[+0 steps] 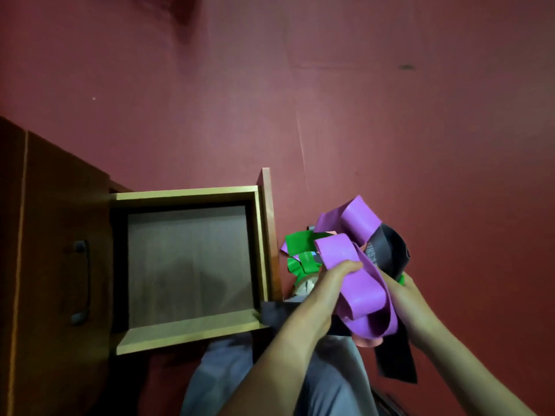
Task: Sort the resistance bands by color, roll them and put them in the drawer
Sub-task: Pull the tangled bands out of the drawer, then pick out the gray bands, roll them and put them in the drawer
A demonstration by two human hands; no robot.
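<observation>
Both hands hold a tangled bundle of bands [365, 310] in the air, just to the right of the open drawer [186, 194] and above the red floor [405, 121]. The left hand [329, 285] curls its fingers and thumb around a purple band [336, 250], which loops over the top of the bundle and falls between the two hands. The right hand [404, 298] closes on the bundle from the right side, its fingers hidden beneath the purple loops; a sliver of green shows at its knuckles.

A black band [390, 250] bulges out beyond the right hand, and another black length hangs below the wrists. A salmon band [368, 342] peeks out at the bottom of the bundle. Green bands [297, 244] sit just beyond the left hand, beside the drawer's front panel; whether they hang from the bundle or lie on the floor cannot be told.

The drawer stands pulled out from a wooden cabinet [54, 235] with a dark handle [84, 283], and its bare wooden bottom shows. Grey trousers [330, 385] show below the forearms.
</observation>
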